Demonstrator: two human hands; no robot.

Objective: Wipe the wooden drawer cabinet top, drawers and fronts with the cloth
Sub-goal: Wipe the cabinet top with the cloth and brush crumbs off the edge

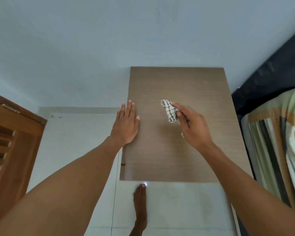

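I look straight down on the brown wooden cabinet top [177,150], which stands against a pale wall. My left hand [126,125] lies flat, fingers together, on the top's left edge. My right hand [191,126] is over the middle right of the top and pinches a bunched white cloth with dark checks [169,110]. The cloth hangs from my fingers just above or on the wood; contact is unclear. The drawers and fronts are hidden below the top.
A bed with a striped cover [279,142] and a dark headboard [271,68] presses close on the right. A brown louvred wooden door [12,142] is at the left. White tiled floor [75,142] lies left and in front, with my bare foot [140,206] near the cabinet.
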